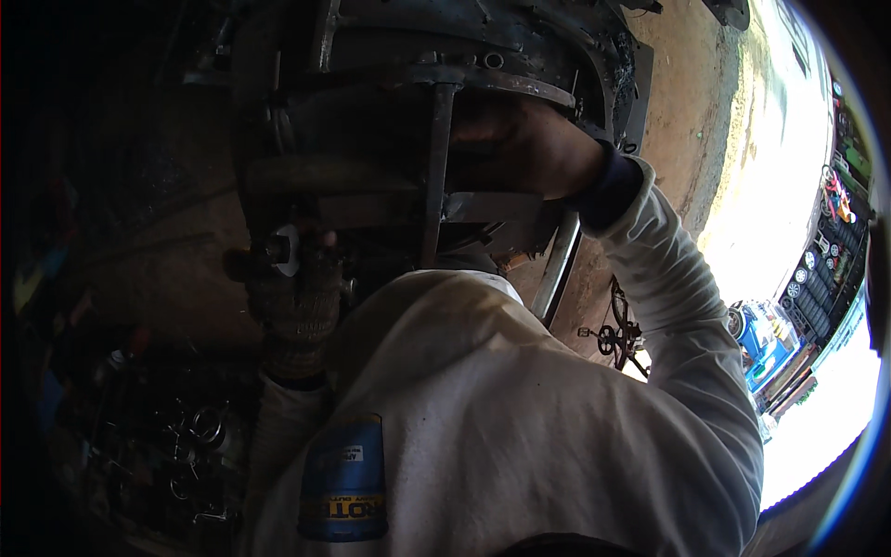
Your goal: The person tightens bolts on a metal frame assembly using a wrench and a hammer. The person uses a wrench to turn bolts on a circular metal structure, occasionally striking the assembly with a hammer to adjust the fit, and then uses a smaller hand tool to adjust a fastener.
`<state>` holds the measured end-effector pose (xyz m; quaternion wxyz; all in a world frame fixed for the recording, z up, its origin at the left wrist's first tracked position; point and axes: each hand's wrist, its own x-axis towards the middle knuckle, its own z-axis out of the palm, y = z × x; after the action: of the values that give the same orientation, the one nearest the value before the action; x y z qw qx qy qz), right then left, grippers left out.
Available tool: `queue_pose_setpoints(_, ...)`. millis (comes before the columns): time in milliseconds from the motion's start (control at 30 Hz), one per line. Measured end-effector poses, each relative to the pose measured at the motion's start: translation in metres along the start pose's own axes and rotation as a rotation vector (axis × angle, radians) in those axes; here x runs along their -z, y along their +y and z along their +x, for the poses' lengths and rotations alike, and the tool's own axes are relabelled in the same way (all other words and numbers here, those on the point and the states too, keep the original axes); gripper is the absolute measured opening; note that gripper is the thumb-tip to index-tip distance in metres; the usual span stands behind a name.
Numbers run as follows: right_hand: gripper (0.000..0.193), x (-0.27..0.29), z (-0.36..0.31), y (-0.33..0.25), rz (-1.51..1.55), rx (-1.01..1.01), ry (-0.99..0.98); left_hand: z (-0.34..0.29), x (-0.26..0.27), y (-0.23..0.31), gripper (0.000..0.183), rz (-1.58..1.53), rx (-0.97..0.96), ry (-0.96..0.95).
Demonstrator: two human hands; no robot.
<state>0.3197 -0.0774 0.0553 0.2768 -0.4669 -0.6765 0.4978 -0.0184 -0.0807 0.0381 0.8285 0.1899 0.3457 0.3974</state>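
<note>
Your work is at 12 o'clock: a dark metal frame (506, 84) with a curved rim across it and an upright bar (436, 176) running down from that rim, just above your shirt (529, 371). Your bare right hand (538, 144) reaches in at 1 o'clock, under the rim and to the right of the bar; its fingers go into deep shadow, so you cannot tell whether they are spread, pressed together or pinching something. Your gloved left hand (306, 302) is at 9 o'clock, near the frame's lower left, with a pale piece (289, 251) showing among its fingers; it is too dark to tell whether they pinch it. A small ring (494, 60) sits on the frame just above the rim. At 7 o'clock a blue piece (343, 478) with a yellow band shows against your shirt. Shiny metal bits (209, 427) lie in the gloom at 8 o'clock. A pale beam (557, 269) slants at 3 o'clock, and a pedal crank (610, 339) shows at 4 o'clock, beside your right sleeve (673, 278).
</note>
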Motion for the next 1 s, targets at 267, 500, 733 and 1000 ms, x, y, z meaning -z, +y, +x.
queue_pose_setpoints(267, 0.035, 0.005, -0.008, -0.001, 0.197, -0.115, 0.004, 0.000, -0.001, -0.008, 0.050, -0.512, 0.165, -0.060)
queue_pose_setpoints(500, 0.029, -0.004, -0.008, -0.005, 0.860, -0.415, 0.034, -0.003, -0.004, -0.009, 0.052, -0.763, 0.204, -0.102)
queue_pose_setpoints(733, 0.025, 0.003, -0.005, -0.001, 0.170, -0.034, 0.015, 0.008, -0.014, -0.006, 0.057, -0.835, 0.236, -0.285)
queue_pose_setpoints(1000, 0.030, 0.001, -0.005, 0.003, 0.039, 0.082, 0.027, -0.004, 0.005, -0.004, 0.050, -0.661, 0.256, -0.170)
